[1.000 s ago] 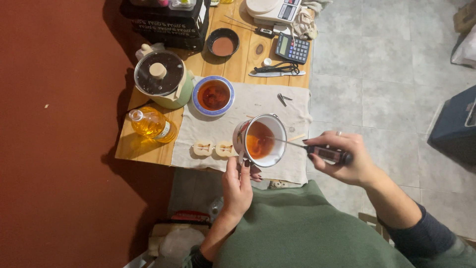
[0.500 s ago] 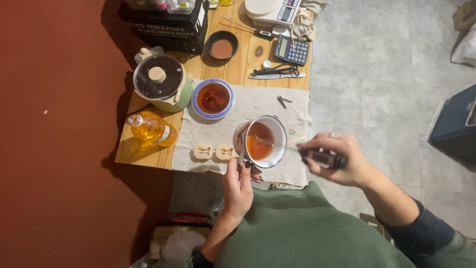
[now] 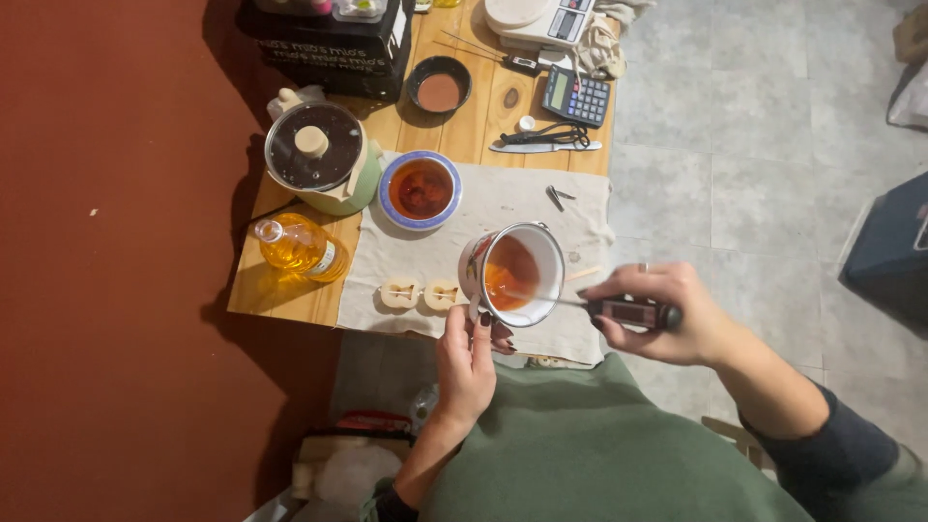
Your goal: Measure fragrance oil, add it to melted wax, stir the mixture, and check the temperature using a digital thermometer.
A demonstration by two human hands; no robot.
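Holding its handle, the left hand (image 3: pixel 468 360) keeps the white enamel mug (image 3: pixel 512 274) of orange liquid tilted at the near edge of the table (image 3: pixel 290 300). The right hand (image 3: pixel 667 311) is closed around a probe thermometer (image 3: pixel 626 311), whose thin tip has stayed in the liquid since a second ago, so the measuring seems to continue. Two small moulds (image 3: pixel 420 293) lie just beside the mug on the cloth (image 3: pixel 503 203).

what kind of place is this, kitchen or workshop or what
Probably a home craft corner, perhaps for candle making: a low wooden table on tiled floor with a digital scale, a calculator and two small moulds.
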